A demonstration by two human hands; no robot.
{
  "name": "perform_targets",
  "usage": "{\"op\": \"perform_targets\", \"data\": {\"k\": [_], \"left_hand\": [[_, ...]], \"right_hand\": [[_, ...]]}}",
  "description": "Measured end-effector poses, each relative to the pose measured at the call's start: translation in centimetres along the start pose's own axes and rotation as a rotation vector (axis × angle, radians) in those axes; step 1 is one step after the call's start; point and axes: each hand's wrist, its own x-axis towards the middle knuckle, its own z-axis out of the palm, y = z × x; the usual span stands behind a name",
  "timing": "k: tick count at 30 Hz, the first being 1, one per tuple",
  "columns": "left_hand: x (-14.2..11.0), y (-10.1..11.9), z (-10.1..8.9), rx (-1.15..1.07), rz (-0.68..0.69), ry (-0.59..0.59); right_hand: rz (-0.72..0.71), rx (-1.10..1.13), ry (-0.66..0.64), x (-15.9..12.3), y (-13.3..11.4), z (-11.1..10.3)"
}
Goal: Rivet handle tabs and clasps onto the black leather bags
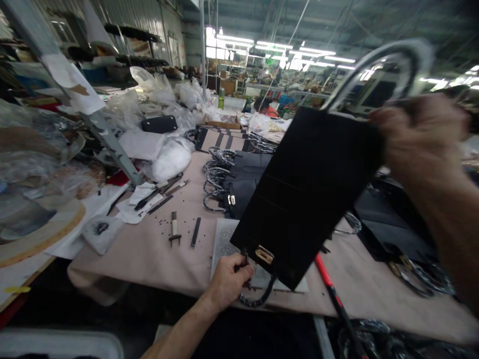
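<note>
A black handbag body [299, 189], laid out flat and tilted, is lifted above the table by my right hand [426, 129], which is closed on its upper right edge beside a blurred, plastic-wrapped handle [389, 50]. A gold-coloured clasp plate [264, 254] sits near the bag's lower edge. Below that edge hangs a second wrapped handle [258, 301]. My left hand [230, 279] pinches a small dark piece next to this handle; its kind is hidden by the fingers. Under the bag lies a pale board [224, 239].
Several black bags [243, 179] with wrapped handles are stacked behind. A pronged punch [174, 229], a dark bar [195, 232] and other tools [160, 192] lie left. A red-and-black rod [329, 279] rests right, near more bag parts [389, 224]. A metal post [108, 142] rises left.
</note>
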Motion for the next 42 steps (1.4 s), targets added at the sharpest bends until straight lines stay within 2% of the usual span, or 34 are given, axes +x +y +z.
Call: {"op": "perform_targets", "data": {"k": [2, 4, 7, 9, 11, 13, 17, 20, 23, 26, 30, 34, 37, 40, 42], "left_hand": [[0.2, -1.3, 1.3, -0.102, -0.127, 0.079], [0.8, -2.2, 2.2, -0.115, -0.203, 0.107], [1.7, -3.0, 2.6, -0.123, -0.308, 0.107], [2.0, -3.3, 2.3, -0.150, -0.339, 0.097], [2.1, -3.5, 2.2, -0.136, -0.318, 0.076], [2.2, -3.6, 2.5, -0.106, -0.310, 0.052], [2.3, -3.7, 4.2, -0.067, -0.360, 0.018], [1.9, -3.6, 4.9, -0.052, -0.366, 0.008], [1.2, -3.0, 4.6, -0.099, -0.399, 0.006], [0.6, -2.2, 3.8, -0.164, -0.449, -0.013], [-0.1, -1.8, 3.3, -0.136, -0.462, -0.040], [-1.2, -1.9, 2.4, -0.184, -0.469, 0.047], [-1.8, -1.8, 0.5, -0.188, -0.425, 0.144], [-1.4, -1.3, -2.6, -0.080, -0.348, 0.222], [-0.6, -1.0, -4.8, 0.014, -0.296, 0.319]], "right_hand": [[-0.068, -0.060, -0.003, -1.0, -1.3, 2.8], [-0.141, -0.087, -0.115, -4.0, -2.2, 6.7], [-0.240, -0.040, -0.335, -11.6, -2.0, 12.2], [-0.309, 0.009, -0.429, -17.2, -0.8, 14.4], [-0.309, 0.047, -0.473, -22.2, 0.8, 15.4], [-0.254, 0.081, -0.480, -26.0, 2.5, 15.6], [-0.151, 0.148, -0.454, -30.6, 5.2, 15.5], [-0.131, 0.194, -0.415, -32.4, 5.8, 15.7], [-0.099, 0.200, -0.387, -33.3, 5.3, 15.8], [-0.075, 0.206, -0.383, -33.2, 4.9, 16.0], [-0.113, 0.275, -0.428, -32.3, 5.7, 16.3], [-0.113, 0.304, -0.440, -32.0, 6.4, 16.6], [-0.119, 0.316, -0.418, -32.3, 6.5, 16.9], [-0.127, 0.304, -0.396, -32.7, 6.5, 17.0], [-0.137, 0.290, -0.380, -32.8, 6.5, 17.1]]}}
